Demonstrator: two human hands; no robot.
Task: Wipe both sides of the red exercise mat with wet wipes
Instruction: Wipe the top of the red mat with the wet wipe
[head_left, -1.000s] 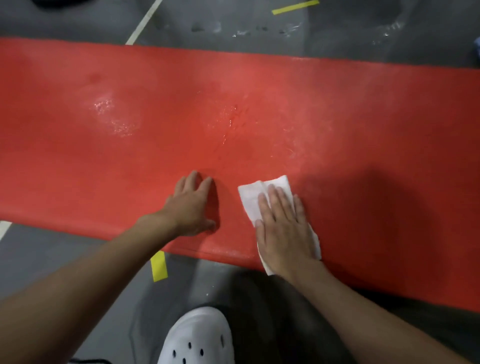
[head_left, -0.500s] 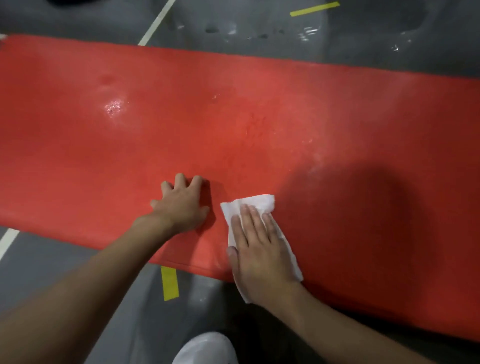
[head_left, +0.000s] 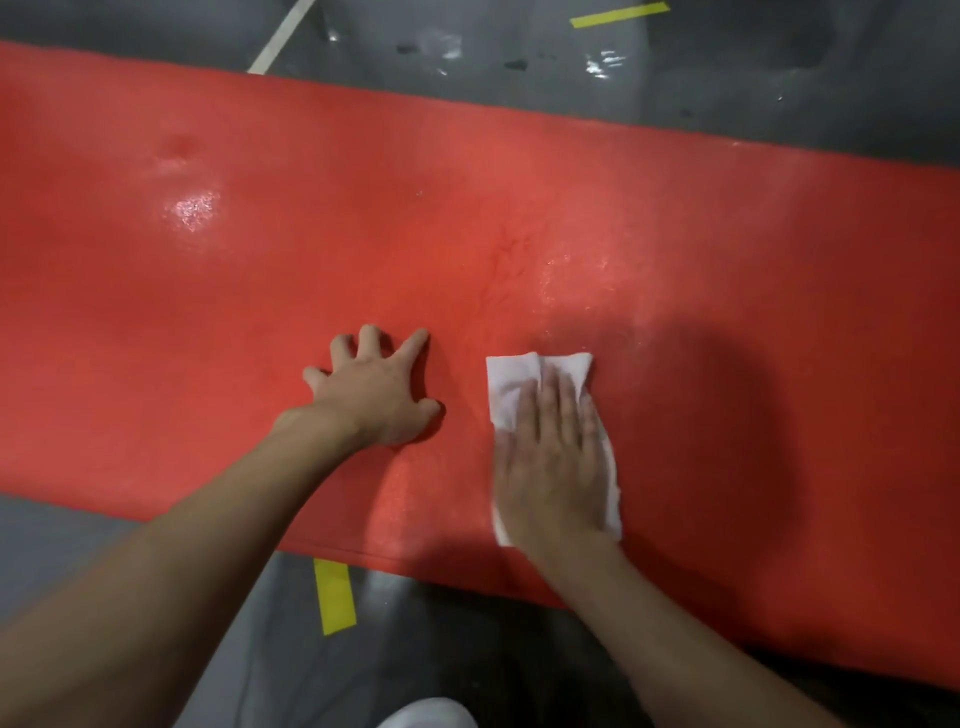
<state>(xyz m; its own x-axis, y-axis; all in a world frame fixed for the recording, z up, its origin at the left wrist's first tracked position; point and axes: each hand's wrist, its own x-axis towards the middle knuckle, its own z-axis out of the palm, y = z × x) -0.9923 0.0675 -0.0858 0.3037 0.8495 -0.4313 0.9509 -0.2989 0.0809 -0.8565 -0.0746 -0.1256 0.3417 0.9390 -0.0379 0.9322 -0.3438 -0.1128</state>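
With the red mat flat on the floor, you wipe its upper side: your right hand presses the wipe with straight fingers near the mat's front edge, your left hand rests spread and empty beside it, and the next move probably needs a push toward the far edge.

The right hand, somewhat blurred, presses a white wipe flat on the red mat; the left hand rests beside it.
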